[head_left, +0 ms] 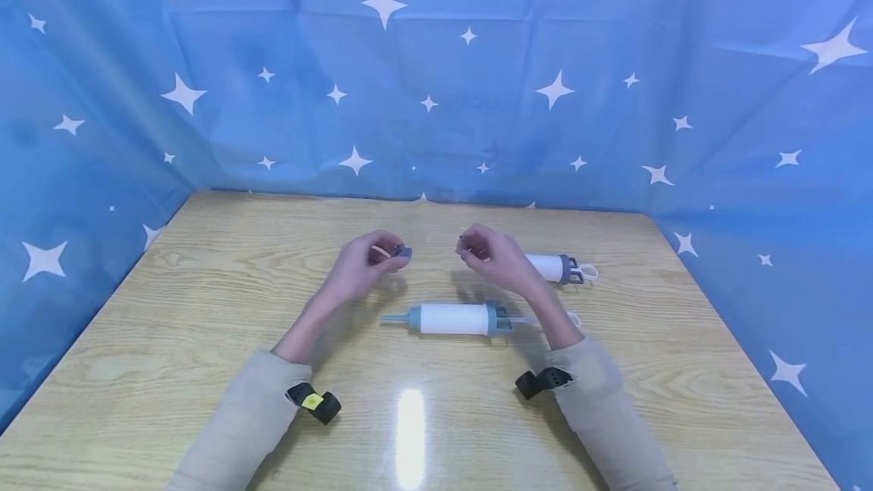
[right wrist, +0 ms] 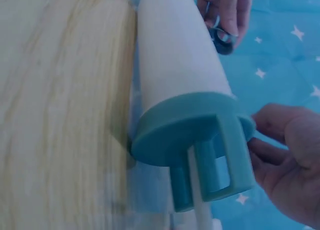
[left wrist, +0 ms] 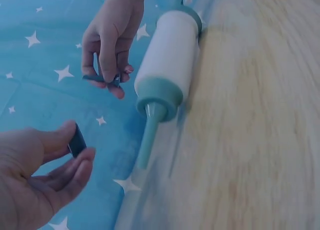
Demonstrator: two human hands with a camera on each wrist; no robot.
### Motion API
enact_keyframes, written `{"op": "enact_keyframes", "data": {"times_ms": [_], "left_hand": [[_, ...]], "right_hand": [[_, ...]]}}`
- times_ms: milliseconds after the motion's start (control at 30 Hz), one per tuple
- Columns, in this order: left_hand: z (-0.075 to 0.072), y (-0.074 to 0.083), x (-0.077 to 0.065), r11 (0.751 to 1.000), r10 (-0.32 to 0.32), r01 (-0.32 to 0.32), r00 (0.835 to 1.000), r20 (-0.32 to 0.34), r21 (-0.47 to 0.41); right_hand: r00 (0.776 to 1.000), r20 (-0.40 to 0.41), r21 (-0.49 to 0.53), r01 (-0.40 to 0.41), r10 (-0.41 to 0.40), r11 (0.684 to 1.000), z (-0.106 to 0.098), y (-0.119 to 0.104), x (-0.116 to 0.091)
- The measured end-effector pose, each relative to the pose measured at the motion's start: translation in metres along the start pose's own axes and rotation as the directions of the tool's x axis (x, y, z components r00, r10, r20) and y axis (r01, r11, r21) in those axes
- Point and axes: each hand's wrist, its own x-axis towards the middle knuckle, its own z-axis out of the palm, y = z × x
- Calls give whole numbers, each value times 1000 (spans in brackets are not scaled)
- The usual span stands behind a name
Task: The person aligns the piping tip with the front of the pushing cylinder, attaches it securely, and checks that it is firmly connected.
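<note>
Both hands hover above a wooden table [head_left: 204,301]. My left hand [head_left: 395,254] pinches a small dark grey cap [left wrist: 76,141] between thumb and fingers; that cap [right wrist: 222,38] also shows at the top of the right wrist view. My right hand [head_left: 467,248] pinches another small grey piece [left wrist: 102,79] at its fingertips. Below and between the hands lies a white tube [head_left: 453,319] with teal ends, its nozzle [left wrist: 148,135] pointing left and its plunger end [right wrist: 210,140] to the right. Neither hand touches it.
A second white tube [head_left: 555,267] with a grey end and a white loop lies on the table behind my right wrist. Blue cloth with white stars [head_left: 436,82] walls in the back and both sides. Black straps sit on both sleeves.
</note>
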Motion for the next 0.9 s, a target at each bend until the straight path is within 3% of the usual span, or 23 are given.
{"op": "enact_keyframes", "data": {"times_ms": [200, 400, 667, 900], "left_hand": [[3, 13, -4, 990, 42, -43, 999, -9, -134], [4, 28, -7, 968, 80, -84, 996, -27, -235], [6, 47, -13, 950, 130, -130, 991, -20, -283], [7, 61, -20, 934, 170, -161, 986, 0, -320]], "right_hand": [[997, -16, -29, 78, -78, 997, -7, -9, -3], [983, -33, 30, 182, -181, 983, -16, -27, -9], [957, -66, 56, 286, -282, 957, -20, -47, -16], [929, -95, 9, 361, -358, 933, -20, -62, -21]]}}
